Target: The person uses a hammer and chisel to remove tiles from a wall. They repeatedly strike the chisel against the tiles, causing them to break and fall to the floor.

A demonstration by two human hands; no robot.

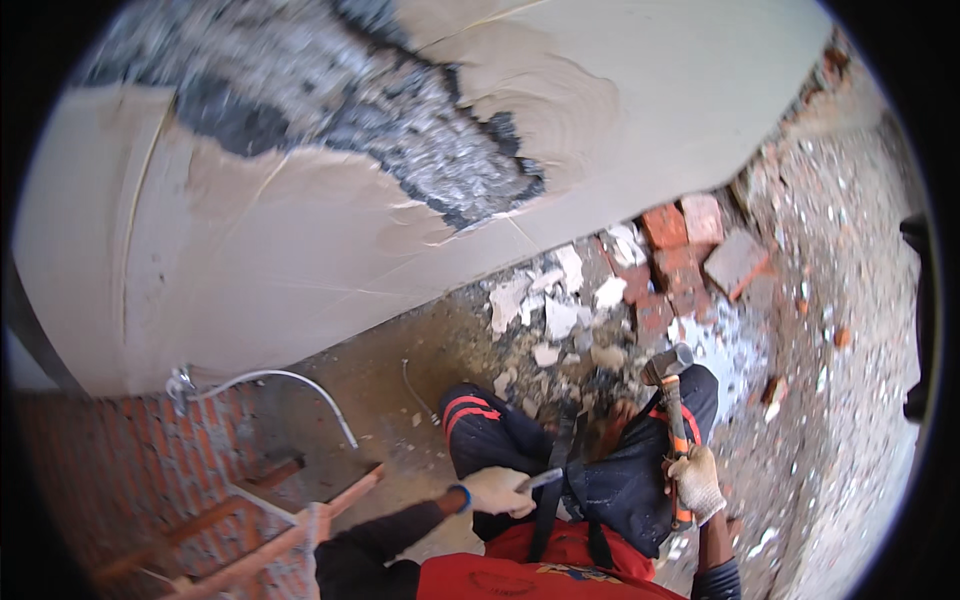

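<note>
Below a chipped plaster wall [330, 250], gloved hands hold a hammer and a chisel.
Clenched round the orange handle, the right hand [695, 482] holds the hammer [672, 400] head-up over the right knee. Just left of the lap, the left hand [497, 491] grips a grey chisel [541, 479]. Broken bricks [680, 262] and plaster chunks [550, 305] lie ahead.

A beige plastered wall [330, 250] fills the far side, its plaster broken away in a ragged grey patch [400, 120] of bare masonry. Near left stands red brickwork [120, 470] with a bent grey conduit [280, 385]. Plaster chips [555, 300] and broken red bricks [680, 260] litter the dusty floor [850, 330] at right.
</note>
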